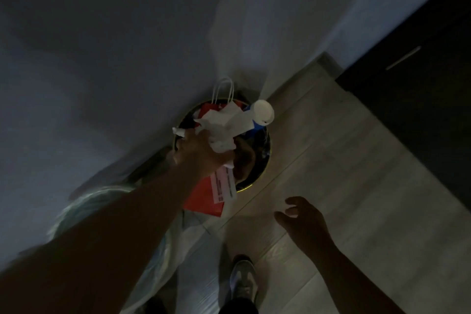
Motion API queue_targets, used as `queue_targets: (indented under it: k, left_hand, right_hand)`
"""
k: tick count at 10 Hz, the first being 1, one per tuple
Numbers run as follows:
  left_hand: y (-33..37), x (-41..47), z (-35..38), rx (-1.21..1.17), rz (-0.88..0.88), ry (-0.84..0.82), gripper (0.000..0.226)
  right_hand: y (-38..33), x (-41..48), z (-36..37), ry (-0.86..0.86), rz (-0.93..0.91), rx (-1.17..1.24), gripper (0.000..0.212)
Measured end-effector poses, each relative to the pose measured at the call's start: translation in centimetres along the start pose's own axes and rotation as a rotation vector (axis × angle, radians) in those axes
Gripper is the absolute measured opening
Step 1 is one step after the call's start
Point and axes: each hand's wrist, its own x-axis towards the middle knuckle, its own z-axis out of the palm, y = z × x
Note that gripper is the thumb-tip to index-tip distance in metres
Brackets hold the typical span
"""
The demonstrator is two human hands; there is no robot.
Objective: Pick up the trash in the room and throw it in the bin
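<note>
A round dark bin [257,158] with a pale rim stands on the floor against the wall. Over its mouth my left hand [197,154] grips a bundle of trash: crumpled white paper [221,130], a red paper bag [204,196] with white handles and a white receipt stuck to it, and a blue cup with a white lid [263,112]. The bundle hides much of the bin's opening. My right hand [300,222] hovers lower right of the bin, fingers loosely curled, holding nothing.
A pale plastic bag [178,250] lies on the floor left of my shoe [243,278]. Light wood-look flooring runs to the right. A dark cabinet [420,79] stands at the upper right, and the wall fills the left.
</note>
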Motion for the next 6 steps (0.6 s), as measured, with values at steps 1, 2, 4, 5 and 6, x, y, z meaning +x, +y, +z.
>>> queue_targets:
  k: [1,2,4,5,6]
  left_hand:
    - [-0.2,1.3,3.1,0.009,0.050,0.026,0.105]
    - [-0.4,2.2,4.9,0.049,0.079,0.084,0.105]
    - [-1.7,3.7,4.9,0.090,0.138,0.027,0.107]
    - [-1.6,3.9,3.9,0.101,0.112,-0.040,0.114]
    - [-1.2,3.6,2.7,0.077,0.086,-0.047,0.125]
  right_hand:
    - [1.8,2.2,1.1,0.005,0.013,0.004,0.045]
    - [3.2,3.5,2.2,0.004,0.030,0.008,0.044]
    - [3.9,4.0,3.3,-0.005,0.052,0.026,0.046]
    - [3.2,3.7,3.2,-0.013,0.056,0.043,0.045]
    - [1.7,2.8,2.5,-0.001,0.018,0.050,0.044]
